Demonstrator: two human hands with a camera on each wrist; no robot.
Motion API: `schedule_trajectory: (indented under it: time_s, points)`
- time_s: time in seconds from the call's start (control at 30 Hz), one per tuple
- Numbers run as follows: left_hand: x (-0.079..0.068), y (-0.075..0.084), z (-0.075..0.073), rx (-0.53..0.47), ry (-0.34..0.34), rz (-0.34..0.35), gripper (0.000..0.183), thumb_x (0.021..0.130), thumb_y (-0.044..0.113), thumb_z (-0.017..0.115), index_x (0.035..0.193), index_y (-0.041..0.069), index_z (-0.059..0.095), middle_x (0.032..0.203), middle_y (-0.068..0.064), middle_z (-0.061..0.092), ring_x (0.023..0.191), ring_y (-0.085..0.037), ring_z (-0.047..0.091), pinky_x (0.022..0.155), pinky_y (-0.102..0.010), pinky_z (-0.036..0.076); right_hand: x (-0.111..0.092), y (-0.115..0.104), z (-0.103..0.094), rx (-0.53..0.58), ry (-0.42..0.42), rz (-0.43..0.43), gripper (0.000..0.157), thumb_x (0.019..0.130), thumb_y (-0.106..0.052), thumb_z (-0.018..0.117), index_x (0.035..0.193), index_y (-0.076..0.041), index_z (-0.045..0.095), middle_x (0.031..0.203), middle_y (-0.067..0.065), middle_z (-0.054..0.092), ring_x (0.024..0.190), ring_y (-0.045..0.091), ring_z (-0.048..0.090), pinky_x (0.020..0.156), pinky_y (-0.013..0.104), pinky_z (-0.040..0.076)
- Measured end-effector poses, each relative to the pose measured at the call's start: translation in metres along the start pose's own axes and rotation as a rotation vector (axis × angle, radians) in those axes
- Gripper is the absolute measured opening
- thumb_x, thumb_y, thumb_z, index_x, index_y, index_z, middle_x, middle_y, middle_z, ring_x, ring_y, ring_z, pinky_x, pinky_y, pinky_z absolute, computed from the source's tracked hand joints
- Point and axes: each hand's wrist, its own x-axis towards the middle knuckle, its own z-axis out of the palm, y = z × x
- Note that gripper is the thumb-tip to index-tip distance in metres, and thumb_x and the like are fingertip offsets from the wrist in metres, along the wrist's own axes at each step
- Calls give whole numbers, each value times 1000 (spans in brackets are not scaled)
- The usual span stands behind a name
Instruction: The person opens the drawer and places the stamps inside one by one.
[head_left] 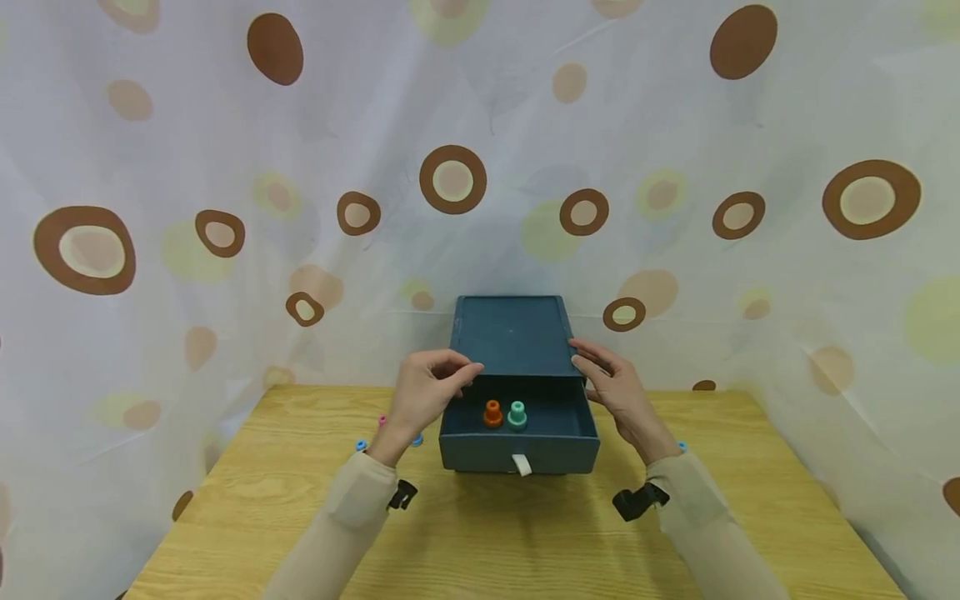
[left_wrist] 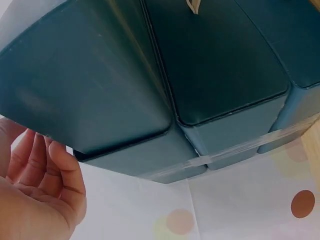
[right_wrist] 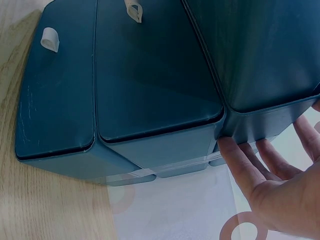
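Note:
A dark blue drawer cabinet [head_left: 513, 333] stands on the table, its top drawer [head_left: 517, 450] pulled out. Inside that drawer, an orange stepped plastic piece [head_left: 492, 414] and a mint-green one [head_left: 517, 416] stand side by side. My left hand [head_left: 423, 396] hovers by the drawer's left side, fingers loosely curled; the left wrist view shows nothing in it, though the drawer hides part of the thumb. On the other side, my right hand [head_left: 618, 396] rests extended fingers against the cabinet's side wall [right_wrist: 260, 122].
Small blue [head_left: 361, 446] and pink [head_left: 382, 420] pieces lie on the table to the left, one blue piece [head_left: 417, 439] beside my left wrist. Another blue piece [head_left: 682, 447] shows by my right sleeve. White pull tabs [right_wrist: 50, 39] hang on the lower drawers. A patterned curtain [head_left: 510, 108] hangs behind.

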Motion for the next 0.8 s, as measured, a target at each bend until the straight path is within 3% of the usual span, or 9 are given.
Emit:
schedule_trajectory:
  time_s: [0.2,0.37,0.5,0.7,0.8]
  points:
    - [-10,-8,-9,36,94,2,18,91,25,72,85,9,77,75,-6,72,63,-17,63,56,-27,51,-1,1,0,9,3,14,55,100,-39,55,149,-16,43,156,14,33,145,35,29,109,62,34]
    - [-19,-19,-22,49,165,-63,22,90,32,72,83,12,77,77,-7,71,64,-14,59,58,-26,46,0,0,0,2,7,2,56,100,-41,55,149,-16,43,155,15,34,145,36,30,109,62,34]
    - [-26,-26,-33,76,172,-110,23,91,34,71,81,14,76,76,-9,70,64,-13,58,58,-25,45,1,-1,-1,-1,5,2,56,100,-41,55,149,-16,43,155,14,35,145,36,30,109,61,35]
    - [-36,-34,-44,-2,171,-197,21,92,29,70,81,13,75,73,-10,66,52,-14,47,36,-24,34,1,-1,-1,-3,-2,9,55,100,-40,55,149,-17,43,155,13,36,145,35,30,109,60,35]
    - [-39,-38,-48,-6,174,-218,21,93,27,69,82,11,75,75,-10,68,58,-17,52,39,-24,39,1,-1,-1,-4,-2,9,55,100,-41,55,149,-17,44,155,12,36,145,34,30,109,60,35]
